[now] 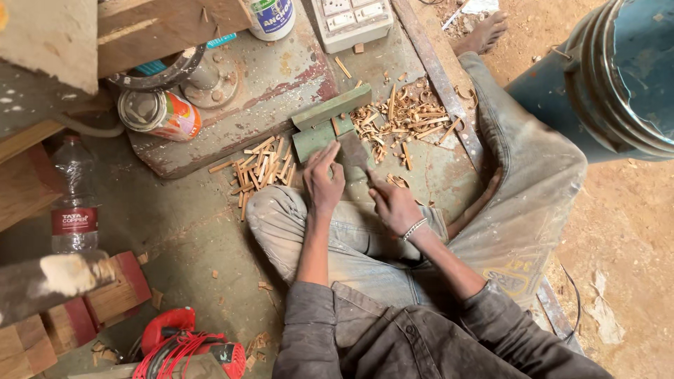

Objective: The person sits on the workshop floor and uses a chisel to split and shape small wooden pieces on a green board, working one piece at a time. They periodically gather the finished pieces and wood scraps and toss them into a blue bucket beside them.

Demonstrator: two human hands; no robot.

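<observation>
Pinching blade with both your hands: left hand, right hand. Stiff, sharp steel; grip flat sides, near jig.

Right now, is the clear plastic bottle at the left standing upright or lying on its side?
Upright. The plastic bottle stands on the floor with its neck pointing up toward the camera and its label band level around it.

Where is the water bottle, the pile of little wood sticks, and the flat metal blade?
water bottle [74, 200]: head view, on its clear body above the label.
pile of little wood sticks [261, 168]: head view, middle of the pile.
flat metal blade [353, 151]: head view, on its bare face.
</observation>
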